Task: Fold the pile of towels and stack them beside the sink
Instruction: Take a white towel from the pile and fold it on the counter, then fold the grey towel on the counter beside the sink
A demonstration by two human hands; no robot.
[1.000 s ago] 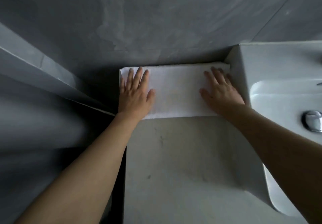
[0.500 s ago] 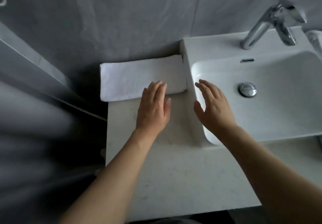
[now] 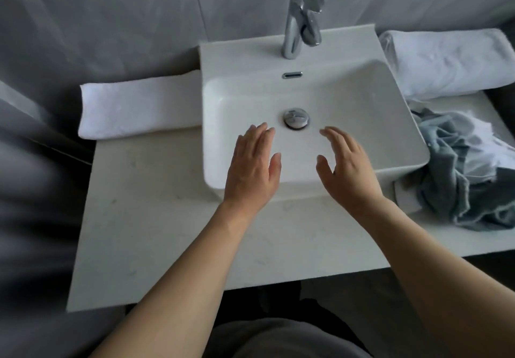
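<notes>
Left of the white rectangular ceramic sink (image 3: pixel 401 145), one folded white towel (image 3: pixel 139 108) lies flat on the pale stone bench (image 3: pixel 156 218), touching the sink wall. Unfolded grey-blue & white towels (image 3: pixel 462 173) sit heaped on the right side, w/ a rolled white towel (image 3: pixel 448 62) behind them. Left hand (image 3: pixel 250 168) and right hand (image 3: pixel 348 170) hover over the basin, fingers loosely spread, holding nothing. Next step, I'd judge: take one cloth off the heap by two corners, spread it flat, then fold.
</notes>
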